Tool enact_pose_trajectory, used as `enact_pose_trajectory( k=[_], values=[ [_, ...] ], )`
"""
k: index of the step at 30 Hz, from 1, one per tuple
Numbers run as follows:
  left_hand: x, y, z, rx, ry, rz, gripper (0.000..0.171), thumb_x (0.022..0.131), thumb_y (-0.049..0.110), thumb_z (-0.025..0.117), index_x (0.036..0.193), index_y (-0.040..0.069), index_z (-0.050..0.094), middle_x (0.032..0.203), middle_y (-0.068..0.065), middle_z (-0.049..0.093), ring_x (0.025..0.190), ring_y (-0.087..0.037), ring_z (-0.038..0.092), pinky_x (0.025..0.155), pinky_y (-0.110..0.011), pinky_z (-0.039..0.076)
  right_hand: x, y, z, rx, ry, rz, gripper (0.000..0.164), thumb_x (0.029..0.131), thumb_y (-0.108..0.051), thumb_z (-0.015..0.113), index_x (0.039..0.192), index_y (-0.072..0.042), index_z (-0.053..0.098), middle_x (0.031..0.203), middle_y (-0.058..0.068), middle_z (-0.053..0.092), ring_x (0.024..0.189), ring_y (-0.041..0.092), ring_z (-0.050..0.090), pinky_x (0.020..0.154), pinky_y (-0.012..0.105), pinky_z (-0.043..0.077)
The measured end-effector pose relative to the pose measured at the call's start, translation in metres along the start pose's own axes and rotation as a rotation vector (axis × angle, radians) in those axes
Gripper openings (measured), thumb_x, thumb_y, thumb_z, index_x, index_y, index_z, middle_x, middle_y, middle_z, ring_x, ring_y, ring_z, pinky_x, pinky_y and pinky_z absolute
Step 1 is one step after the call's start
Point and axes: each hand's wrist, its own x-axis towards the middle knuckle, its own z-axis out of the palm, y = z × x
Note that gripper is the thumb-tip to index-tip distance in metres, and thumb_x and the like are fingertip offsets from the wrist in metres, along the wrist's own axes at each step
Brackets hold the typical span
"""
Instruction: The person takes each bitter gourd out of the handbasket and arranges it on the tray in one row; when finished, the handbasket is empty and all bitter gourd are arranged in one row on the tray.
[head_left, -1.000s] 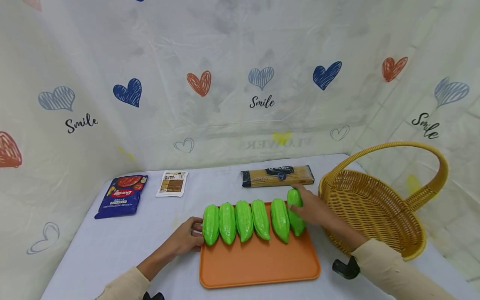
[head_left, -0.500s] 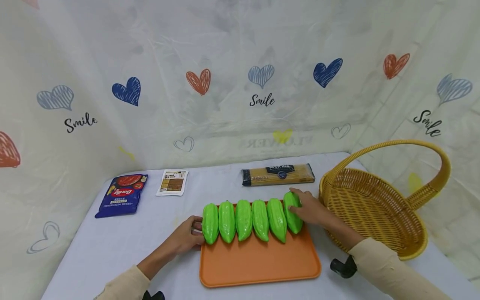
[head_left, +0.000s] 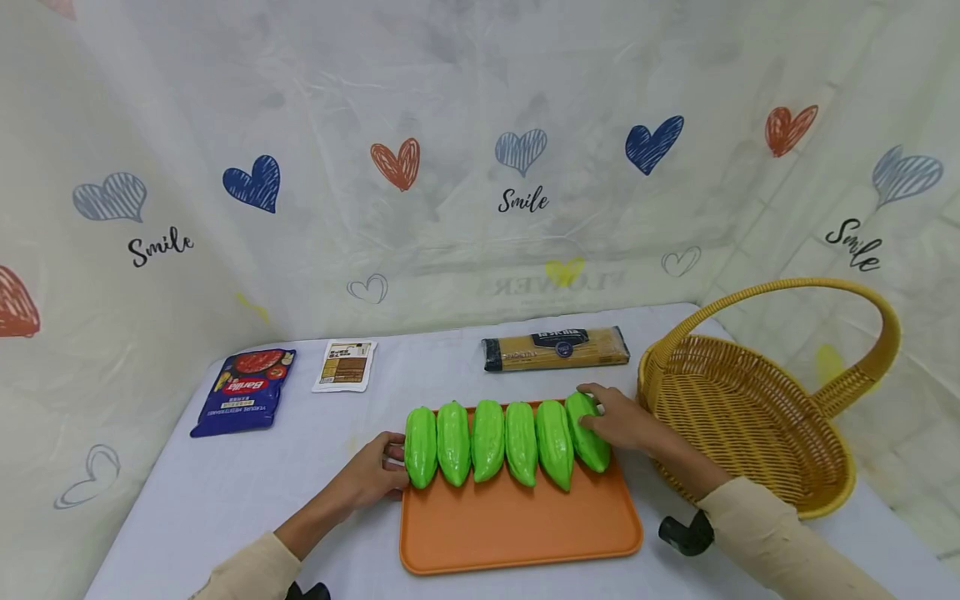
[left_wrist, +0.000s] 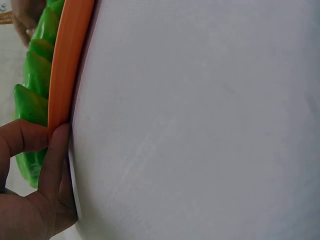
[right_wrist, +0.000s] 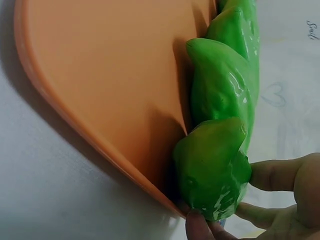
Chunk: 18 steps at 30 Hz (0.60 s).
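Note:
Several shiny green ridged bitter melons (head_left: 489, 442) lie side by side along the back of an orange tray (head_left: 525, 533). My left hand (head_left: 372, 471) is at the tray's left edge; in the left wrist view its thumb and a finger pinch the orange rim (left_wrist: 70, 55), beside the leftmost melon (left_wrist: 32, 167). My right hand (head_left: 617, 418) holds the rightmost melon (head_left: 587, 437) at the tray's back right corner. The right wrist view shows fingers (right_wrist: 275, 175) against that melon's side and a fingertip at its lower end near the rim.
A yellow wicker basket (head_left: 738, 417) with a tall handle stands at the right, close to my right forearm. Behind the tray lies a spaghetti pack (head_left: 557, 349). A blue pouch (head_left: 246, 392) and a small white packet (head_left: 345, 367) lie at the back left.
The rightmost melons moved left, closing a gap in the row. My right hand then drew the end melon slightly toward me. My left hand stayed at the tray's edge.

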Motion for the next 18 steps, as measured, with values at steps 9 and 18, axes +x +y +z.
enact_pose_trajectory(
  k=[9,18],
  values=[
    [-0.0001,-0.0011,-0.0015,-0.002,-0.002,0.002,0.069,0.078,0.001,0.068,0.141,-0.007,0.040,0.118,-0.018,0.055,0.097,-0.021,0.065,0.073,-0.039,0.063,0.0001,-0.0003,0.0022,0.031,-0.018,0.031,0.067,0.099,-0.025,0.058,0.153,0.005,0.031,0.144,0.039,0.038,0.129,0.055,0.045,0.100,0.063,0.047],
    [-0.0024,-0.0019,-0.0030,0.003,0.006,-0.006,0.069,0.079,0.002,0.068,0.141,-0.007,0.041,0.118,-0.018,0.055,0.099,-0.023,0.066,0.074,-0.039,0.063,-0.0028,-0.0037,0.0047,0.034,-0.007,0.022,0.083,0.095,-0.041,0.065,0.154,0.004,0.027,0.145,0.041,0.034,0.131,0.056,0.041,0.100,0.066,0.045]
  ],
)
